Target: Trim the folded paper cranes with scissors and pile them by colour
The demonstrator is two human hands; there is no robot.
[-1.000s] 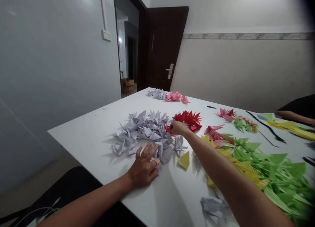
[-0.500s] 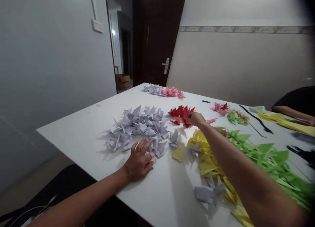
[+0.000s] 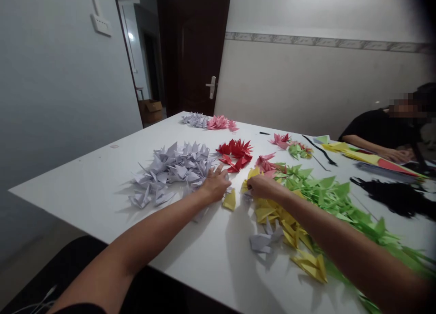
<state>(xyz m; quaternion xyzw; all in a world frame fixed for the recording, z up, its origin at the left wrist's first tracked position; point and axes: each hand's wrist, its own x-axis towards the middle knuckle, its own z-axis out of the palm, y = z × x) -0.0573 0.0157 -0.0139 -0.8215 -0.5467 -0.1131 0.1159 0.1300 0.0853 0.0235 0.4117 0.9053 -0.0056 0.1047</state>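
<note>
A heap of pale purple folded paper cranes (image 3: 177, 166) lies on the white table. My left hand (image 3: 218, 185) is at the heap's right edge, fingers apart and bent over a pale purple crane it partly hides. Just to the right, my right hand (image 3: 262, 187) is closed in a pinch beside the yellow paper cranes (image 3: 269, 213). A bit of pale purple crane (image 3: 247, 196) shows under its fingertips. Between the hands lies a single yellow folded piece (image 3: 229, 199). Nearer to me sits another pale purple crane (image 3: 264, 241).
Red cranes (image 3: 236, 153) lie beyond my hands, pink ones (image 3: 220, 122) at the far edge. Green cranes (image 3: 327, 191) spread under my right forearm. Black strands (image 3: 391, 196) and coloured paper (image 3: 368, 159) lie right, near another person (image 3: 374, 128) seated at the table.
My left hand has slid right along the purple heap and lifted from its flat pose. My right hand has drawn back from the red cranes toward me. The view has turned right.
</note>
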